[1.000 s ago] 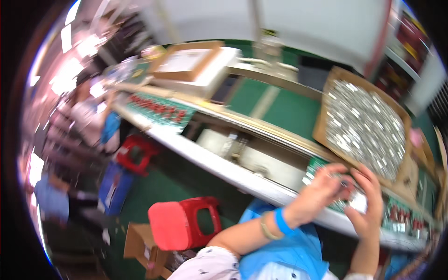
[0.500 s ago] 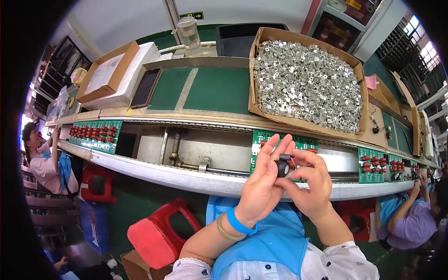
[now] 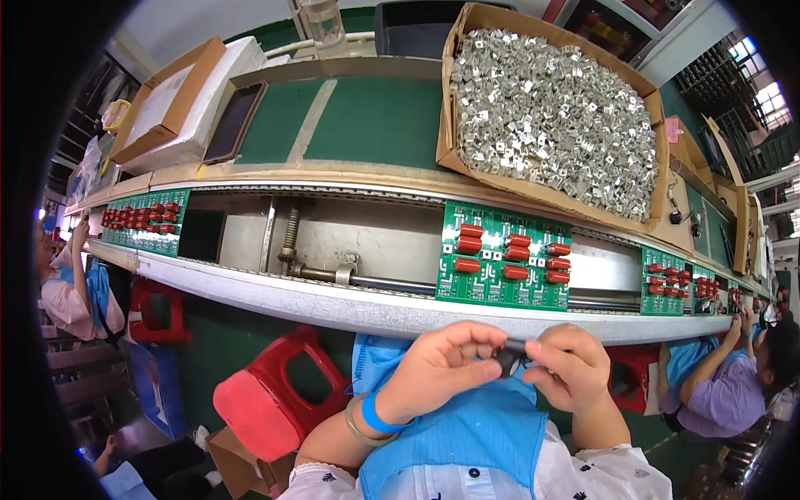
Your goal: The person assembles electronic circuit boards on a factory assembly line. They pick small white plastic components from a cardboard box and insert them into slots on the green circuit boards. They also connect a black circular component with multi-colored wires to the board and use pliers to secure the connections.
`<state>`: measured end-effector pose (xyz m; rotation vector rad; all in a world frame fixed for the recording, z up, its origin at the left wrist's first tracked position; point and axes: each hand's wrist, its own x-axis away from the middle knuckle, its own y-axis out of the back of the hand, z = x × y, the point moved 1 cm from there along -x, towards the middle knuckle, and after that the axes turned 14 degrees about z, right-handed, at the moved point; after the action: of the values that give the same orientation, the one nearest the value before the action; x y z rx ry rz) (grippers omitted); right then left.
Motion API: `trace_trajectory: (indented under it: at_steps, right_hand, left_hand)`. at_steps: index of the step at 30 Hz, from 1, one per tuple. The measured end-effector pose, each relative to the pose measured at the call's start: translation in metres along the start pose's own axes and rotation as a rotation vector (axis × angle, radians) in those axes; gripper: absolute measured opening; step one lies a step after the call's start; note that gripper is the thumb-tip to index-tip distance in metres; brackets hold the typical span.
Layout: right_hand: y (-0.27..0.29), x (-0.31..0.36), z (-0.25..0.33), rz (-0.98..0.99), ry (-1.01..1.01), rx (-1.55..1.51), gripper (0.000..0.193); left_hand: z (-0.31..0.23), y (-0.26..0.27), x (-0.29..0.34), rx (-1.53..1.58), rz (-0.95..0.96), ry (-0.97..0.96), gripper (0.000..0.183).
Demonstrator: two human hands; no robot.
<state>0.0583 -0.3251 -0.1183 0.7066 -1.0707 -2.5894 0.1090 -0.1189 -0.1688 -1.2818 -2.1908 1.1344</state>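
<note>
In front of my body, below the conveyor's front edge, my left hand (image 3: pixel 446 367) pinches small black cylindrical parts (image 3: pixel 507 360) that look like electronic components. Their exact kind is hard to tell. My right hand (image 3: pixel 575 367) meets it from the other side, thumb and forefinger closed on the end of the same black parts. Fingers hide much of what is held. Just beyond my hands a green circuit board (image 3: pixel 492 286) lies on the conveyor, carrying several red block-shaped components (image 3: pixel 517 272).
A cardboard box (image 3: pixel 446 125) full of small silvery metal brackets (image 3: pixel 554 121) stands behind the conveyor. More populated boards (image 3: pixel 146 221) lie along the line. The white front rail (image 3: pixel 350 315) runs across. A red stool (image 3: pixel 275 396) is at lower left; co-workers sit at both sides.
Both hands have drawn back toward my body, uncovering the circuit board. My left fingers, stretched out before, have curled round the black parts. The view has shifted slightly.
</note>
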Motion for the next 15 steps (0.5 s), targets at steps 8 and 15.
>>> trace_trajectory:
  at_steps: [8,15]
  right_hand:
    - [-0.020,-0.001,0.015,0.020,-0.055,-0.078,0.046]
    - [-0.023,-0.009,0.008,0.000,-0.029,0.040,0.056]
  left_hand:
    - [0.004,0.005,0.008,0.173,-0.017,-0.036,0.034]
    - [0.007,0.007,0.011,0.168,-0.092,-0.051,0.035]
